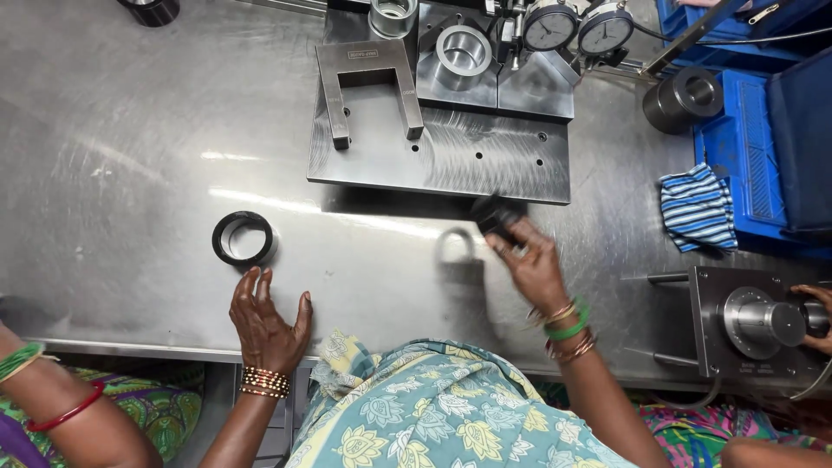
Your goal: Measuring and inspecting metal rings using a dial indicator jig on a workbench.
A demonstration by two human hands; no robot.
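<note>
My left hand (264, 319) rests flat on the steel table (130, 156), fingers apart, just below a black metal ring (243, 238) without touching it. My right hand (530, 264) is lifted over the table with its fingers closed on a dark ring-shaped part (494, 215), which is blurred by motion. The part's reflection shows on the table to the left of that hand. Straight ahead stands a grey gauge fixture plate (485, 160) with a U-shaped block (368, 82), a shiny ring seat (463, 50) and two dial gauges (576, 28).
A dark cylinder (683, 100) and a striped cloth (698, 210) lie at the right beside blue crates (745, 156). Another person's hand (816, 316) touches a shaft fixture (763, 322) at far right. Another person's arm with bangles (52, 407) is at lower left.
</note>
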